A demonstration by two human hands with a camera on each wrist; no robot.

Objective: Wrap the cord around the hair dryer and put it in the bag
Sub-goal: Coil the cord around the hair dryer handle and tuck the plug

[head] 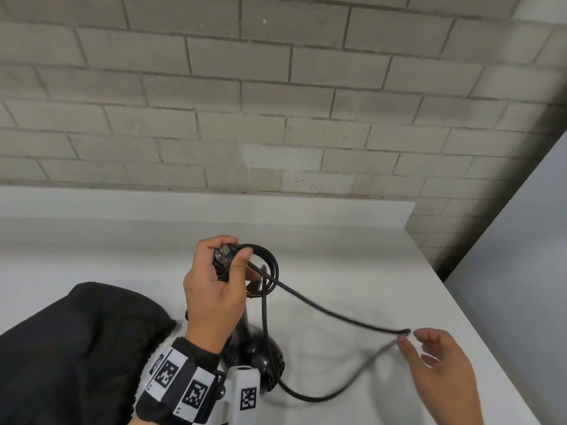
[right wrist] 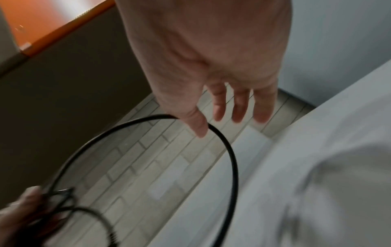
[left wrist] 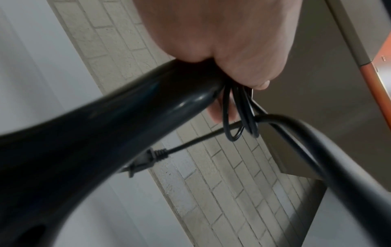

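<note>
Black hair dryer [head: 260, 351] held upright above the white table [head: 352, 271], body end down near the left wrist, handle end up. Handle gripped near its top by the left hand [head: 214, 289], fingers curled round it together with a few small loops of the black cord [head: 331, 314] bunched at the handle end. In the left wrist view, same grip seen from below: handle [left wrist: 131, 117] running up into the closed hand, loops [left wrist: 239, 120] hanging just under the fingertips, plug [left wrist: 146, 160] dangling free beside the handle. From the loops, one long slack run of cord out to the right, a second run back from there, sagging low and curving to the body end of the dryer. Bend between the two runs caught at the right hand [head: 438, 363], thumb and forefinger pinching the cord lightly, other fingers spread and relaxed; right wrist view blurred but shows the cord [right wrist: 224, 147] passing behind the thumb in a wide arc. Black cloth bag [head: 76, 348] lying on the table at the left, just beside the left forearm, apart from the dryer. Marker-tagged band [head: 184, 384] on the left wrist. Grey block wall [head: 276, 102] behind the table.
</note>
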